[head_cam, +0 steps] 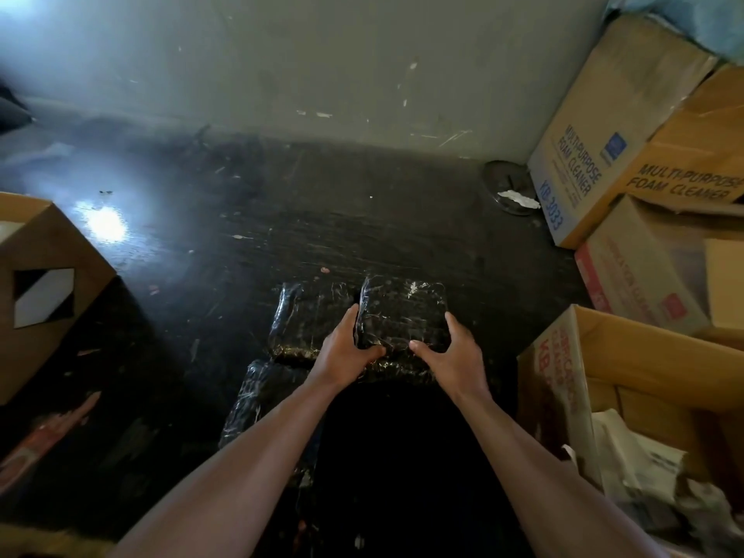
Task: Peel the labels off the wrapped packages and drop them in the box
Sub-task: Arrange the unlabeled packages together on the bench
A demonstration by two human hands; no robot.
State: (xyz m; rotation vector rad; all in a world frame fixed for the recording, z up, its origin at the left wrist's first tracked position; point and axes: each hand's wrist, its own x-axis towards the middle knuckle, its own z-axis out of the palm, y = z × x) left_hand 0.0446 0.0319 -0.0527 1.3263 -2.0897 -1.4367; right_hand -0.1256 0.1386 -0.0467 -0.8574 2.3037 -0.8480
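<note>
Package in hand: a black wrapped package (404,314) sits at centre frame, stacked on other wrapped packages (298,328) lying on the dark floor (225,243).
Left hand (349,348): clasps the package's left near corner, fingers up the left edge, thumb on the near edge.
Right hand (455,350): clasps the right near corner, thumb spread along the near edge.
Long axis: cannot tell with certainty; the package looks nearly square, near edge running 9 to 3 o'clock.
Label: none legible on the upper face; only pale scuffs show. Possibly underneath.
Drop box (579,356): open carton holding crumpled paper, at about 4 o'clock from the package, just beside the right forearm.
Nearer hand: the right hand lies closer to the box, so judged the likelier carrier of a peeled label.
Other cartons (596,138): stacked at 2 o'clock; one more at 9 o'clock.
</note>
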